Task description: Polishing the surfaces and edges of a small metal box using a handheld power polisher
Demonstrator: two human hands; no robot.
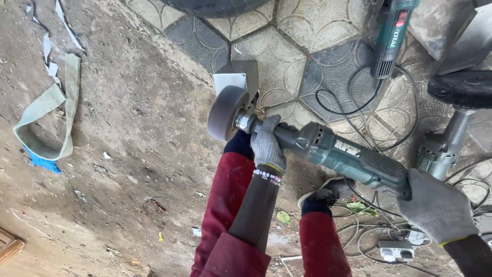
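Nearest the camera: two knees in dark red trousers (230, 205), the person crouching, one dark shoe (325, 195) showing between them.

Left hand (266, 143), grey knit glove, beaded band at the wrist: closed around the neck of the long green and grey electric polishing tool (338, 151), just behind the spindle.

Right hand (438, 208), same grey glove: wrapped around the rear grip of that tool, near right.

Grey cylindrical buffing wheel (225, 113) on the tool's tip: lies against, or just beside, the bent piece of shiny sheet metal (237, 77) standing on the ground; contact cannot be told for certain.

Handling note, as a judgement: the metal piece looks unclamped and light, so only gentle pressure, with the wheel held flat to the face, would keep it from skidding or kicking. The two-handed hold suits that.

Surroundings: patterned hexagonal paving slabs (287, 56) far and right; bare dirt ground (118, 128) left. Pale cloth strap (51, 113) with blue scrap, far left. A second green power tool (392, 36) lies far right; a third silver-bodied grinder with black disc (451, 113) right.

Obstructions: black cables (353, 107) looping across the slabs, and a white socket block (395, 250) near the right foot, all close enough to snag.
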